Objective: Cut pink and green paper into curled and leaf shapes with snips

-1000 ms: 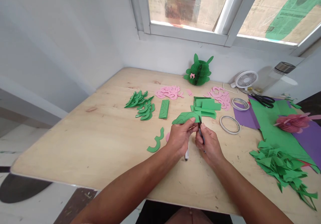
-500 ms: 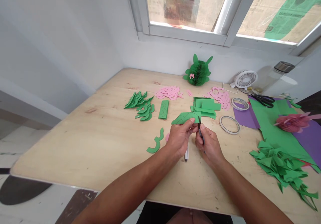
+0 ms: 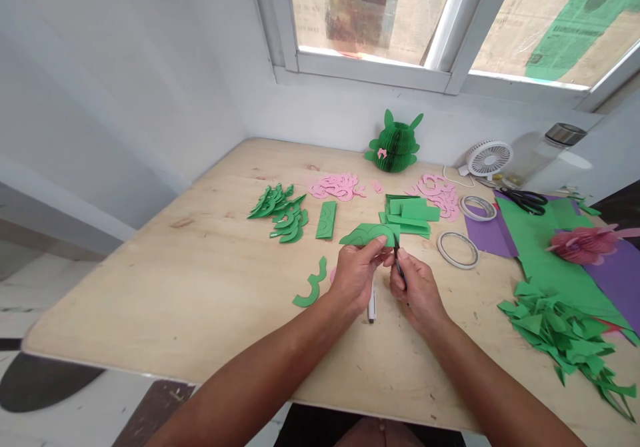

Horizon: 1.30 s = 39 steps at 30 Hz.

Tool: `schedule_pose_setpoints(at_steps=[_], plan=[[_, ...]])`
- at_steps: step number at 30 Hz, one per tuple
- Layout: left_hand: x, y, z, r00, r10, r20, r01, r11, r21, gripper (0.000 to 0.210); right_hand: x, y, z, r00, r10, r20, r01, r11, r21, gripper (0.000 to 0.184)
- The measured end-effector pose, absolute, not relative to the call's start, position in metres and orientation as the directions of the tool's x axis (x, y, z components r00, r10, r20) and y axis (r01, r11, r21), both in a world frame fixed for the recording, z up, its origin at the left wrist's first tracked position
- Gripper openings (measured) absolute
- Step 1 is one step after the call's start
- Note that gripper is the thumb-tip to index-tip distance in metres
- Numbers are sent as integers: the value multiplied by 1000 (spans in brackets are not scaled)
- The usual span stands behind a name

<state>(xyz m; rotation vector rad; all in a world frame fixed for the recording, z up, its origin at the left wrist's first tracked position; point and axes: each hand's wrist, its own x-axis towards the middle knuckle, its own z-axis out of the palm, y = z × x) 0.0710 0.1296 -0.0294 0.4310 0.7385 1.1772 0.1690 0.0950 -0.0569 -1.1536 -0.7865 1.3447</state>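
My left hand pinches a folded piece of green paper with a curved outline drawn on it. Dark-handled scissors are gripped in my right hand, their blades at the right end of that paper. Under my hands lies a white marker with a dark tip. A wavy green cutout rests left of my left hand, and part of a pink piece shows beside my wrist. Beyond them lies a green paper strip with drawn curves.
Green cutouts, pink cutouts and folded green papers lie farther back. At right are tape rolls, black scissors, green scraps and a pink paper figure. A green honeycomb figure, fan and bottle stand behind.
The scissor blades have shifted slightly at the paper's right end. My hands and the green paper have barely moved; both hands keep their hold.
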Motion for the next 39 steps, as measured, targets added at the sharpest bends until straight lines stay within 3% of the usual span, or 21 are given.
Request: schedule_pose_setpoints(at_steps=[39], plan=[[70,132,-34,165,930,-329,-664,351,660,23,167,94,-58,123,974,-188,-279,-148,-949,38]])
